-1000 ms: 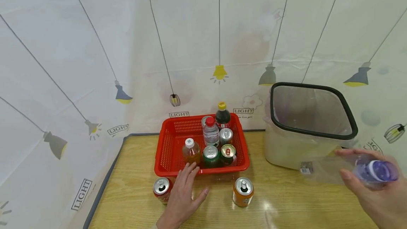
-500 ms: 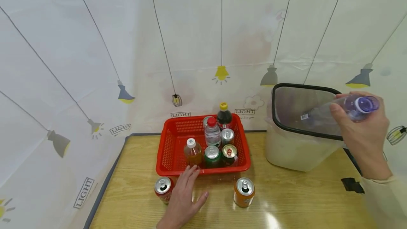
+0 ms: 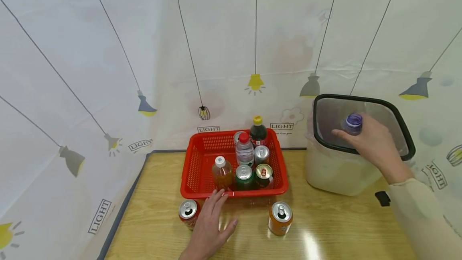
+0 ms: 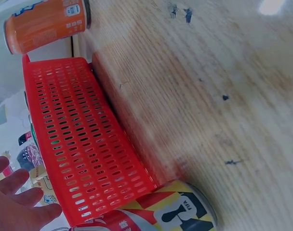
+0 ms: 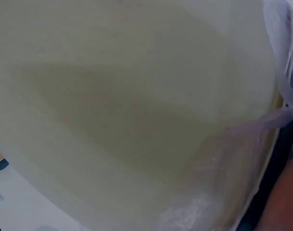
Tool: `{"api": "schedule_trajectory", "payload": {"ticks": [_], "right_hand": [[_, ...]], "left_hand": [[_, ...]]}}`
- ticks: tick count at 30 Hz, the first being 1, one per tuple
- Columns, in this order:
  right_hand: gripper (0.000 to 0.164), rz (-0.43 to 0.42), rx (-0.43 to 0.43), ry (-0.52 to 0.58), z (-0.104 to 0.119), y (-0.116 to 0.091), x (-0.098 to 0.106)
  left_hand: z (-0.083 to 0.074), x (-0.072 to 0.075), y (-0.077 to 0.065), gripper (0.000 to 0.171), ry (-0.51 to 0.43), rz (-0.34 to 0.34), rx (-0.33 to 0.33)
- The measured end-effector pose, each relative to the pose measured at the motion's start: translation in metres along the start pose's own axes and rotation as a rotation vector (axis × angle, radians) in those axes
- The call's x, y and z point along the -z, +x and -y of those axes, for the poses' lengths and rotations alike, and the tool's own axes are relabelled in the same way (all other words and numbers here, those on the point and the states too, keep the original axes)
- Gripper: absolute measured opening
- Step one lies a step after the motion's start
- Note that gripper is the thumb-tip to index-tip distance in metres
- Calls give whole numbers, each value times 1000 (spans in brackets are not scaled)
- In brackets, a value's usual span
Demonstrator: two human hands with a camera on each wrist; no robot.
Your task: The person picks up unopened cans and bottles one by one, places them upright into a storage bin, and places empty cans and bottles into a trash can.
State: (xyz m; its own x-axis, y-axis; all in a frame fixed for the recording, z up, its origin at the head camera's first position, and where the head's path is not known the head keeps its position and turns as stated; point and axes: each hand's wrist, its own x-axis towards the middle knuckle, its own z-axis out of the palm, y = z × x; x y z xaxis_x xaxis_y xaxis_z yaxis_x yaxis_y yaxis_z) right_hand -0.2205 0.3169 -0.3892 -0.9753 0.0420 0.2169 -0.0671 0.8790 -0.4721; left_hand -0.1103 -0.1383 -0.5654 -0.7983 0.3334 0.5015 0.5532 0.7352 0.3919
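Observation:
My right hand [image 3: 373, 143] holds a clear plastic bottle [image 3: 354, 123] with a purple neck, inside the mouth of a pale trash bin [image 3: 328, 173]. The bottle's lower part is hidden down in the bin. The right wrist view is mostly filled by the bin's wall [image 5: 113, 120]. My left hand [image 3: 207, 228] lies with fingers extended, fingertips right at the front rim of a red basket [image 3: 189, 175]. Beside that hand stands an opened red can [image 3: 188, 210]. To its right is an opened orange can [image 3: 280, 218].
Within the basket, at the middle and right, stand several drinks, among them an amber bottle [image 3: 221, 173], a red-capped bottle [image 3: 244, 151] and a green can [image 3: 244, 177]. The bin has a black rim and a plastic liner. A patterned sheet [image 3: 216, 51] rises behind the table.
My right hand has carried the bottle from beside the bin, up over its rim and leftward into the mouth, turning it from lying to upright. The left hand stays put.

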Motion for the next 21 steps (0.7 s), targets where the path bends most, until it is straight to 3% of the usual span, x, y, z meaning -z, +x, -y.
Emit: {"api": "schedule_trajectory", "payload": {"ticks": [3, 6, 8, 15, 18, 21], "right_hand": [[102, 142, -24, -25, 0, 4, 3], [102, 181, -35, -6, 1, 3, 5], [94, 131, -25, 16, 2, 0, 5], [64, -161, 53, 36, -2, -30, 17], [64, -214, 46, 16, -13, -46, 28], [71, -214, 36, -42, -29, -59, 35]], "left_hand": [[1, -1, 0, 68, -22, -4, -5], [2, -2, 0, 67, -21, 2, -9], [1, -3, -1, 67, -16, -2, -6], [-2, -6, -1, 73, -9, 1, 4], [-3, -9, 1, 72, -15, -1, 0], [-4, -12, 1, 69, -23, -6, -12]]}}
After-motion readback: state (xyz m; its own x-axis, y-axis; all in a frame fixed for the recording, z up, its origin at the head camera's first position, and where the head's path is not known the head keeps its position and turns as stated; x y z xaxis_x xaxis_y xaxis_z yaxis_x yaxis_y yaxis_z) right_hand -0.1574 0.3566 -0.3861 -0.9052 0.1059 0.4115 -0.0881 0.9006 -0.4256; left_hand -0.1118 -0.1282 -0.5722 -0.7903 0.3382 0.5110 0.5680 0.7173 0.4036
